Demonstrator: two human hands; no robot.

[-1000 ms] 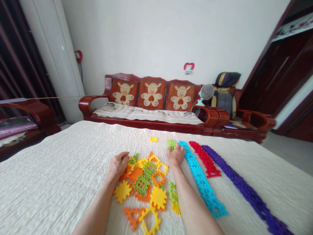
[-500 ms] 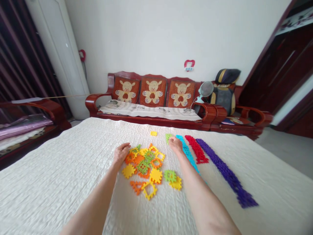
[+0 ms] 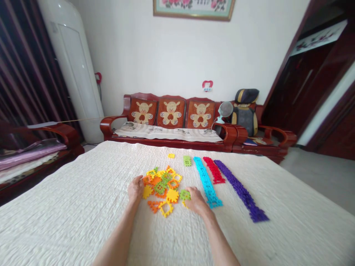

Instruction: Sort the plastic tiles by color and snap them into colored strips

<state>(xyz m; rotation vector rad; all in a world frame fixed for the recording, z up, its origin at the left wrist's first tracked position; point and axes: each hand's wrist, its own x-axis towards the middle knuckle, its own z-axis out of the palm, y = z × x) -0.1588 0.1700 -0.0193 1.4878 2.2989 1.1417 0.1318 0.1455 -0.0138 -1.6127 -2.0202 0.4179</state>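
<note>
A pile of flat plastic interlocking pieces (image 3: 163, 183) in orange, yellow and green lies on a white quilt (image 3: 69, 199). My left hand (image 3: 135, 188) rests at the pile's left edge, fingers curled against a yellow piece (image 3: 146, 191). At the pile's right edge my right hand (image 3: 195, 199) has its fingers bent down on a green piece (image 3: 184, 194). To the right run a cyan strip (image 3: 205, 181), a red strip (image 3: 214, 170) and a purple strip (image 3: 238, 188) of joined pieces. A green double piece (image 3: 187, 160) and a small yellow piece (image 3: 171, 155) lie farther away.
Beyond the quilt stands a red wooden sofa (image 3: 172, 129) with bear cushions; a small fan (image 3: 226, 109) and a bag sit at its right end. At the left are a white column air conditioner (image 3: 77, 74) and dark curtains. A dark wooden doorway is at the right.
My right hand has pulled back from the far green piece to the near green piece by the pile. The view has tilted up and drawn back. My left hand stays at the pile.
</note>
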